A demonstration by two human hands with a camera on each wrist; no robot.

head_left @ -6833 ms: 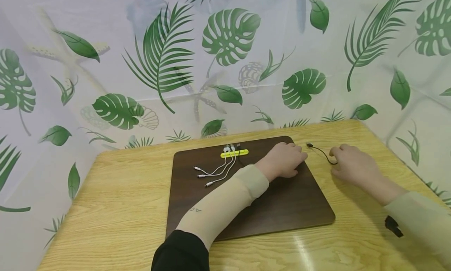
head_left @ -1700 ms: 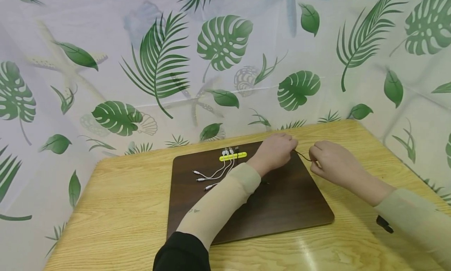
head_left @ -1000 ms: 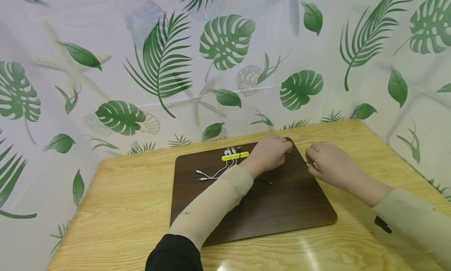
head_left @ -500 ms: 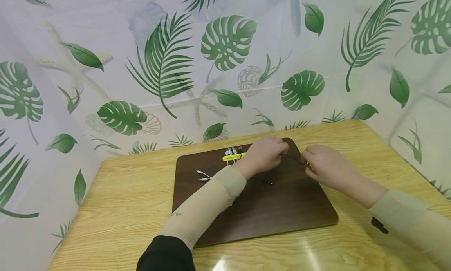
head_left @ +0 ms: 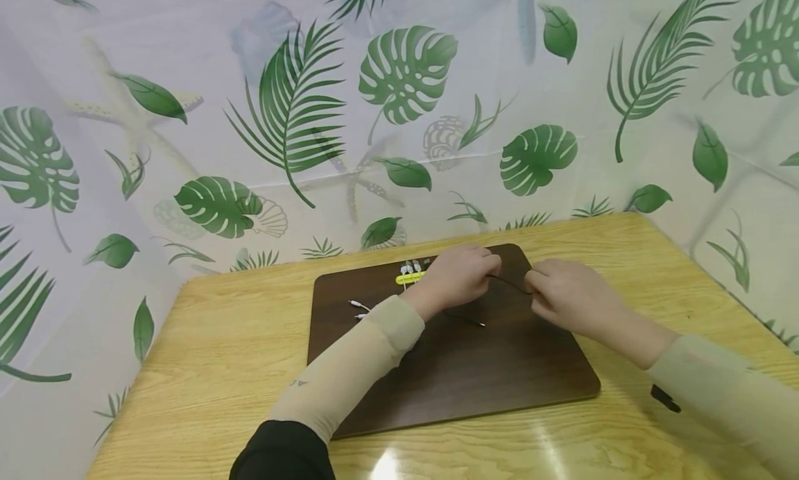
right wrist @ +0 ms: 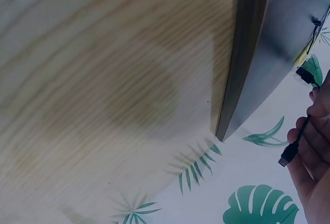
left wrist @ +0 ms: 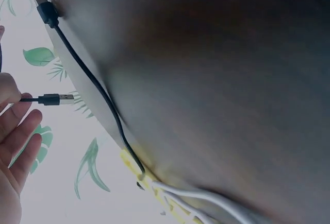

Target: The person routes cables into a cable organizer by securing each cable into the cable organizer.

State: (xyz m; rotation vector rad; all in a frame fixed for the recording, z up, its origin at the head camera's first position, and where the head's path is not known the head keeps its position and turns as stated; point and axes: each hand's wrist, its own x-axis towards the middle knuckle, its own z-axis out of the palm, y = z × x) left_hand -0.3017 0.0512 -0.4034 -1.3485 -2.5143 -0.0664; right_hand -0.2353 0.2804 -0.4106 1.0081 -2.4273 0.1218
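Note:
My left hand pinches a black USB cable above the far part of a dark brown board. Its USB-A plug sticks out past the fingertips in the left wrist view. To the right, my right hand pinches the same cable near its other end, where a small connector shows. On the board lies a yellow cable clip strip, its right part hidden behind my left hand. White cables and a second black cable are seated in it.
The board lies on a light wood table, with its right edge below my right hand. Behind the table hangs a leaf-printed cloth. White cable ends lie left of my left forearm.
The black cable, earlier on the table right of the board, is now held between both hands. Both hands have shifted left over the board, my left hand coming nearer the yellow strip.

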